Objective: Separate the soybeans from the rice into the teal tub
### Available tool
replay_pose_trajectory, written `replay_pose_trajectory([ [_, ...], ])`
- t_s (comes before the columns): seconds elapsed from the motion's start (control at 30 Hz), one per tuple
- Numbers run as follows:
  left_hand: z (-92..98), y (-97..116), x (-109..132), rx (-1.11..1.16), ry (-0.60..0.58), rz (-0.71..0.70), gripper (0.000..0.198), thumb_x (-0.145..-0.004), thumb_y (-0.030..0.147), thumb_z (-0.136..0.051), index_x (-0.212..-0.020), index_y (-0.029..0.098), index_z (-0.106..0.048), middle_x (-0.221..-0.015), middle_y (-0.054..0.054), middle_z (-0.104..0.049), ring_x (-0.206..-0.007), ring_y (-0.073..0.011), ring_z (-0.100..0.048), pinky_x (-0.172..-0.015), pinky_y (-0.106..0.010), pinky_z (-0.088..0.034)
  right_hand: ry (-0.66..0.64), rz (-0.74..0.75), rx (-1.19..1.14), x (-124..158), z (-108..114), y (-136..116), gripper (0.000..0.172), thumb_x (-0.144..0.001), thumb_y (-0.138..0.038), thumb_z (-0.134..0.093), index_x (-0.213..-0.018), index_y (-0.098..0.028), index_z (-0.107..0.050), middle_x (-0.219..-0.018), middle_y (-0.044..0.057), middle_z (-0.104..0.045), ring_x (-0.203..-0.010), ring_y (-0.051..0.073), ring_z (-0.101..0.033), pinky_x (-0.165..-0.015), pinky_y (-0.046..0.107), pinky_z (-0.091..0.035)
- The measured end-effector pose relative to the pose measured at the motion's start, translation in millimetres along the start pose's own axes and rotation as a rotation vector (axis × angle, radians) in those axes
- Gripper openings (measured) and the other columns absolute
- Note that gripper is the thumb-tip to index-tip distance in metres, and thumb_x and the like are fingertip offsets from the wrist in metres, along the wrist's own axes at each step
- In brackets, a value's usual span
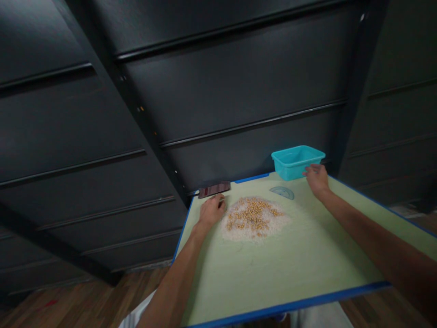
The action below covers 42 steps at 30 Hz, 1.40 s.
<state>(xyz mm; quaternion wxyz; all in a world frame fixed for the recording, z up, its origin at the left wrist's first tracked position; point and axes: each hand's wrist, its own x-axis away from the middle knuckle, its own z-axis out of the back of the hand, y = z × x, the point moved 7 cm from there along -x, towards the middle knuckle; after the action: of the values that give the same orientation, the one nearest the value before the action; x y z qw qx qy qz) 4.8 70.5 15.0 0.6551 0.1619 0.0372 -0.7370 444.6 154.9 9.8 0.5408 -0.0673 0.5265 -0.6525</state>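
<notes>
A broad pile of pale rice-like grains (pixel 235 233) lies on the green tabletop, with golden beads or beans (pixel 254 214) scattered over its middle. At the pile's left edge is my left hand (pixel 212 209), its fingers curled together; a thin pale sliver shows at the fingertips, too small to name. My right hand (pixel 317 178) is at the front right of a turquoise plastic basin (pixel 288 169). Its fingers are loosely bent and apart, with nothing seen in them; whether they touch the basin I cannot tell. A clear protractor (pixel 282 192) lies flat between pile and basin.
A dark phone-like slab (pixel 214 189) lies at the table's back left corner, just beyond my left hand. Blue tape or trim (pixel 293 304) runs along the table's edges. A dark panelled wall (pixel 239 82) rises directly behind, and wooden flooring (pixel 75 296) shows below left.
</notes>
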Motion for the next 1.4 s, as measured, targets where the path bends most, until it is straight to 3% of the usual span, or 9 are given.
replay_pose_trajectory([
  [0.13, -0.5, 0.4, 0.2, 0.006, 0.003, -0.008, 0.034, -0.093, 0.032, -0.044, -0.120, 0.025, -0.062, -0.113, -0.009, -0.076, -0.106, -0.0287, -0.070, -0.080, -0.038, -0.044, -0.013, -0.284, -0.413, 1.6, 1.3, -0.1, 0.038, -0.095, -0.039, -0.043, -0.123, -0.016, -0.055, -0.105, 0.015, -0.066, -0.089, 0.026, -0.071, -0.062, 0.033, -0.057],
  [0.3, -0.6, -1.4, 0.3, 0.012, -0.003, -0.001, 0.034, -0.093, 0.034, -0.044, -0.121, 0.025, -0.063, -0.113, -0.009, -0.076, -0.106, -0.0292, -0.070, -0.080, -0.038, -0.044, -0.084, -0.491, -0.787, 7.8, 0.9, -11.3, 0.018, -0.086, -0.039, -0.062, -0.092, -0.023, -0.058, -0.088, 0.006, -0.067, -0.074, 0.019, -0.069, -0.053, 0.025, -0.053],
  [0.47, 0.4, -2.9, 1.0, 0.012, 0.003, -0.004, 0.034, -0.093, 0.033, -0.043, -0.120, 0.024, -0.063, -0.113, -0.009, -0.076, -0.106, -0.0292, -0.070, -0.080, -0.038, -0.044, -0.162, -0.631, -1.032, 16.6, 1.7, -19.5, 0.008, -0.084, -0.027, -0.066, -0.080, -0.025, -0.058, -0.080, 0.002, -0.067, -0.063, 0.014, -0.064, -0.049, 0.024, -0.051],
  [0.67, 0.0, -2.9, 0.7, 0.008, 0.008, -0.018, 0.035, -0.093, 0.033, -0.043, -0.120, 0.024, -0.063, -0.113, -0.009, -0.076, -0.105, -0.0285, -0.071, -0.080, -0.038, -0.044, -0.200, -0.698, -1.249, 23.0, 3.2, -25.2, 0.011, -0.083, -0.014, -0.061, -0.079, -0.024, -0.060, -0.078, 0.002, -0.067, -0.061, 0.014, -0.061, -0.046, 0.025, -0.050],
  [0.83, -0.1, -3.9, -0.1, 0.004, 0.002, -0.008, 0.035, -0.093, 0.033, -0.043, -0.120, 0.025, -0.063, -0.114, -0.009, -0.076, -0.107, -0.0297, -0.070, -0.080, -0.038, -0.044, -0.251, -0.641, -1.469, 21.5, 6.1, -40.0, 0.014, -0.076, -0.013, -0.065, -0.083, -0.024, -0.061, -0.072, 0.000, -0.063, -0.052, 0.012, -0.050, -0.045, 0.027, -0.047],
  [0.93, 0.3, -4.2, 0.3, 0.004, 0.003, -0.010, 0.035, -0.093, 0.033, -0.043, -0.120, 0.025, -0.063, -0.114, -0.009, -0.076, -0.107, -0.0291, -0.070, -0.082, -0.038, -0.044, -0.317, -0.602, -1.550, 23.0, 8.8, -53.1, 0.021, -0.072, -0.015, -0.068, -0.090, -0.024, -0.063, -0.072, -0.001, -0.061, -0.054, 0.012, -0.050, -0.047, 0.027, -0.047],
  [1.13, 0.0, -3.9, 0.4, 0.001, 0.003, -0.007, 0.034, -0.093, 0.032, -0.044, -0.120, 0.024, -0.063, -0.110, -0.010, -0.077, -0.104, -0.0292, -0.071, -0.080, -0.038, -0.045, -0.469, -0.442, -1.748, 30.0, 19.3, -81.0, 0.029, -0.077, -0.014, -0.070, -0.102, -0.027, -0.063, -0.063, -0.007, -0.053, -0.050, 0.009, -0.046, -0.053, 0.026, -0.046],
  [1.4, 1.4, -3.3, 1.9, 0.003, 0.011, -0.009, 0.033, -0.093, 0.032, -0.043, -0.118, 0.024, -0.063, -0.113, -0.009, -0.076, -0.103, -0.0274, -0.071, -0.081, -0.036, -0.045, -0.541, -0.304, -1.691, 34.8, 29.7, -101.1, 0.026, -0.079, -0.022, -0.072, -0.101, -0.030, -0.061, -0.077, -0.004, -0.061, -0.063, 0.013, -0.054, -0.058, 0.030, -0.046],
])
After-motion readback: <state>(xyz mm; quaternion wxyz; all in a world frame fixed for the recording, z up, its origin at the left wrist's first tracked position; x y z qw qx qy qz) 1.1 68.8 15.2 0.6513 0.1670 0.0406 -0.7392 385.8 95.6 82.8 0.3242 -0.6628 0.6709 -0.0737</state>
